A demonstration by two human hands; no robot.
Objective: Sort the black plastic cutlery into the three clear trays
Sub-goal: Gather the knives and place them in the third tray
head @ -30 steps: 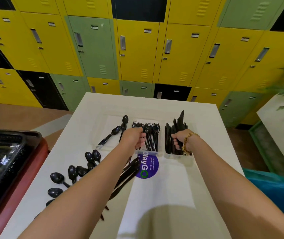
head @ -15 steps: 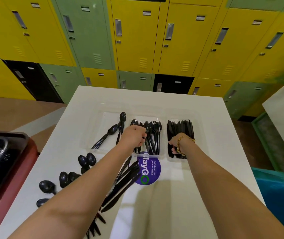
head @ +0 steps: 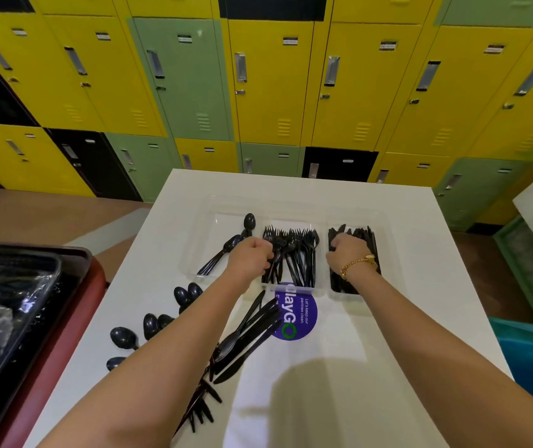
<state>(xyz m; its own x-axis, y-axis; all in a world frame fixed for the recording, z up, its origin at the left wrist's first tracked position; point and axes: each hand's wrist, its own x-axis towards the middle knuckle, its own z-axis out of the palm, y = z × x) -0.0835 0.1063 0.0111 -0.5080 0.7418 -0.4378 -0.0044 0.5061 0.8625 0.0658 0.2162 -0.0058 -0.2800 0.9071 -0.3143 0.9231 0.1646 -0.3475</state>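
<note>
Both forearms extended over the white table [head: 388, 318]. Left hand [head: 252, 257], fingers curled, grips forks [head: 297, 253] in the middle clear tray [head: 294, 291]; right hand [head: 347, 250], knuckles up, fingers curled among knives [head: 368, 240] in the right tray [head: 388, 253]. Spoons [head: 226, 247] lie in the left tray [head: 200, 240]

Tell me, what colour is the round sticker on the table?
Purple round sticker, seen in the head view.

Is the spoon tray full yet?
No. The left tray holds only a few spoons; more spoons lie loose on the table.
</note>
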